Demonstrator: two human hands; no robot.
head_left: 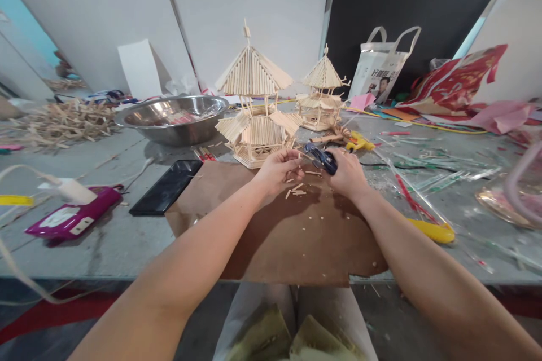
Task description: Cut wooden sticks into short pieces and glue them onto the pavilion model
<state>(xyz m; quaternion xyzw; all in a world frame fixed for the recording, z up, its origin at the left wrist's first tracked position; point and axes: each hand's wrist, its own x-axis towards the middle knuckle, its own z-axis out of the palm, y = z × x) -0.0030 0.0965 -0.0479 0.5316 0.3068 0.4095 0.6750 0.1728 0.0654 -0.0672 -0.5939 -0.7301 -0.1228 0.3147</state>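
Observation:
My left hand (277, 174) pinches a thin wooden stick (300, 158) between thumb and fingertips. My right hand (348, 175) is wrapped round a dark blue hand tool (322, 158), which looks like cutting pliers; its jaws point left, close to the stick, and whether they touch it I cannot tell. Short cut stick pieces (298, 189) lie beneath on a brown cardboard sheet (305, 242). Just beyond my hands stands a two-tiered pavilion model (256, 132) built of wooden sticks. A smaller, similar model (324, 93) stands behind it to the right.
On the left are a steel bowl (178, 130), a heap of sticks (76, 121), a black phone (167, 187) and a purple power strip (74, 214). To the right lie a yellow glue gun (359, 141), clear glue sticks or strips (457, 180) and a yellow-handled tool (432, 231).

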